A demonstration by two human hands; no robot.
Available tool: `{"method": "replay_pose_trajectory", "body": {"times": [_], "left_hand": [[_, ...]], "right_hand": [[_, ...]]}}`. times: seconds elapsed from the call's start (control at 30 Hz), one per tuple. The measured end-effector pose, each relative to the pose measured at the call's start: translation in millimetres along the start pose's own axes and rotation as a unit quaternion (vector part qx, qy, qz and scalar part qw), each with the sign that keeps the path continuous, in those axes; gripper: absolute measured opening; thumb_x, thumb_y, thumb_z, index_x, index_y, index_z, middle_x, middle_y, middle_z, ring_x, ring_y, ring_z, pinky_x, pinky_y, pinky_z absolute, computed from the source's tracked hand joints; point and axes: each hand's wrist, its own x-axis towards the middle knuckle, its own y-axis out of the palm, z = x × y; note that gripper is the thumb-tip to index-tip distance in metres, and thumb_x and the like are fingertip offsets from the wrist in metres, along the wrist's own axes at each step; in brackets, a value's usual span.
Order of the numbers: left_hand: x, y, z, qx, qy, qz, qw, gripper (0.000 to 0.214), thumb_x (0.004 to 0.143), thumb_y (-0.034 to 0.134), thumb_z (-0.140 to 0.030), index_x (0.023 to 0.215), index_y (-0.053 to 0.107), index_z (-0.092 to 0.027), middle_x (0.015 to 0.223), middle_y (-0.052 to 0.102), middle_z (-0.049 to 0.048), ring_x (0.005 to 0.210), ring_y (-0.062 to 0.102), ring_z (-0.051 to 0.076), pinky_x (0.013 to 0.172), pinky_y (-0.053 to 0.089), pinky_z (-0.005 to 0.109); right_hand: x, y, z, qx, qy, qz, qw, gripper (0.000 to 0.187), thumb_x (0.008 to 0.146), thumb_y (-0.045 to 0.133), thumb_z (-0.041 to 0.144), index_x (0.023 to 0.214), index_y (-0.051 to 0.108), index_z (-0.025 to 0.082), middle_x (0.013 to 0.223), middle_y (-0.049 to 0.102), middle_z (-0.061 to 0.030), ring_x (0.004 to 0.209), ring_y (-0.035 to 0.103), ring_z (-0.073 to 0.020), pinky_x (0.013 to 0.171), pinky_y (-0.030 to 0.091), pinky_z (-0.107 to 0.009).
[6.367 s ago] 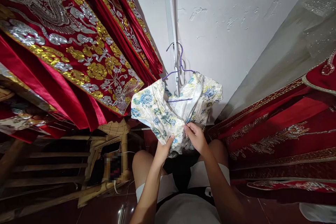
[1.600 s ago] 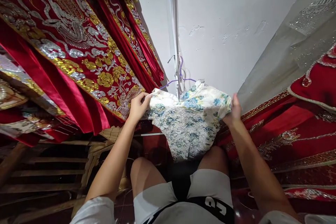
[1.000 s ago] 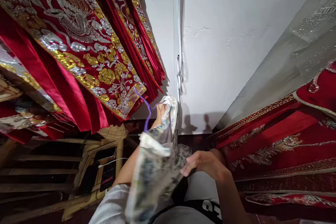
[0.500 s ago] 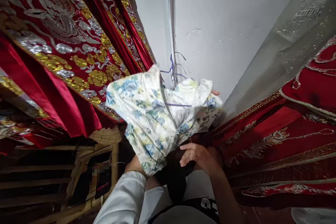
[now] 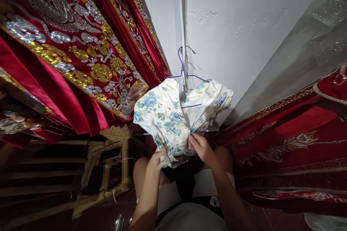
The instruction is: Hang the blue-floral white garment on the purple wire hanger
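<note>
White short-sleeved fabric blouse with blue-and-yellow flower print (image 5: 165, 115) hangs on thin purple hanger (image 5: 191, 106), before pale upright strip (image 5: 179, 11). Left hand (image 5: 155, 158) closed on lower side edge, thumb in front. Right hand (image 5: 200, 147), fingers and thumb pinched together, grips front edge where neckline ends. Hanging looks done; front arrangement seems unfinished, neckline gaping. Whether front fastened: cannot tell.
</note>
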Motion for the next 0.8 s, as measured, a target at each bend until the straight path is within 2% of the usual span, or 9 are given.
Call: {"method": "replay_pose_trajectory", "body": {"times": [0.07,0.2,0.27,0.33,0.37,0.43,0.5,0.57,0.8], "left_hand": [[0,6.3,-3,-0.020,-0.020,0.008,1.000,0.063,0.050,0.097,-0.045,0.102,0.073,-0.018,0.103,0.077,0.0112,0.111,0.069,0.037,0.097,0.057,0.047],[10,8.1,-1,-0.032,0.031,-0.059,0.997,0.063,0.059,0.092,-0.045,0.110,0.069,-0.017,0.105,0.075,0.0119,0.106,0.070,0.031,0.095,0.056,0.042],[19,6.7,7,-0.005,0.139,-0.176,0.974,0.059,0.064,0.087,-0.047,0.109,0.066,-0.017,0.101,0.071,0.0094,0.102,0.069,0.027,0.093,0.055,0.038],[25,8.9,18,0.059,0.277,-0.292,0.914,0.054,0.072,0.082,-0.045,0.115,0.061,-0.018,0.106,0.067,0.0078,0.102,0.066,0.023,0.093,0.052,0.035],[27,12.3,23,0.107,0.334,-0.309,0.884,0.051,0.076,0.079,-0.043,0.118,0.060,-0.019,0.110,0.065,0.0081,0.105,0.064,0.022,0.095,0.051,0.035],[28,23.2,30,0.221,0.399,-0.235,0.858,0.041,0.083,0.073,-0.037,0.118,0.060,-0.020,0.114,0.064,0.0091,0.108,0.062,0.023,0.096,0.049,0.035],[27,37.2,33,0.308,0.395,-0.089,0.861,0.022,0.089,0.065,-0.031,0.107,0.063,-0.020,0.102,0.066,0.0071,0.098,0.063,0.022,0.088,0.050,0.033],[28,50.1,32,0.340,0.367,0.006,0.866,0.009,0.093,0.057,-0.028,0.094,0.061,-0.020,0.085,0.064,0.0034,0.082,0.061,0.019,0.076,0.048,0.030],[44,68.2,44,0.395,0.329,0.056,0.856,0.020,0.096,0.050,-0.029,0.078,0.048,-0.021,0.072,0.051,0.0003,0.068,0.051,0.017,0.066,0.038,0.027]], "right_hand": [[5,7,4,0.018,-0.001,-0.007,1.000,0.039,0.099,0.049,0.050,0.073,0.052,0.022,0.066,0.056,-0.0006,0.065,0.053,-0.0161,0.065,0.041,-0.029],[10,15,13,0.077,-0.004,-0.047,0.996,0.034,0.092,0.055,0.041,0.065,0.053,0.021,0.057,0.050,0.0013,0.056,0.045,-0.0133,0.057,0.035,-0.027],[10,13,18,0.102,0.006,-0.068,0.992,0.033,0.089,0.056,0.040,0.062,0.055,0.021,0.052,0.048,0.0017,0.052,0.041,-0.0121,0.053,0.032,-0.027],[7,11,21,0.107,0.018,-0.075,0.991,0.033,0.087,0.058,0.041,0.061,0.057,0.020,0.049,0.048,0.0020,0.049,0.039,-0.0113,0.051,0.031,-0.026],[6,10,21,0.103,0.024,-0.068,0.992,0.033,0.086,0.059,0.042,0.062,0.059,0.019,0.048,0.049,0.0017,0.048,0.039,-0.0111,0.050,0.032,-0.026],[6,12,21,0.094,0.035,-0.035,0.994,0.034,0.085,0.060,0.045,0.064,0.062,0.018,0.048,0.054,0.0006,0.046,0.041,-0.0108,0.049,0.033,-0.026],[8,13,21,0.088,0.044,0.000,0.995,0.035,0.084,0.061,0.048,0.067,0.065,0.017,0.049,0.059,-0.0005,0.042,0.041,-0.0102,0.045,0.031,-0.025],[16,9,26,0.085,0.039,0.007,0.996,0.036,0.084,0.062,0.048,0.068,0.067,0.017,0.049,0.061,-0.0005,0.040,0.040,-0.0094,0.044,0.030,-0.024],[96,-37,104,0.110,-0.026,-0.074,0.991,0.032,0.084,0.073,0.044,0.074,0.071,0.014,0.053,0.061,-0.0007,0.042,0.040,-0.0073,0.040,0.031,-0.022]]}}
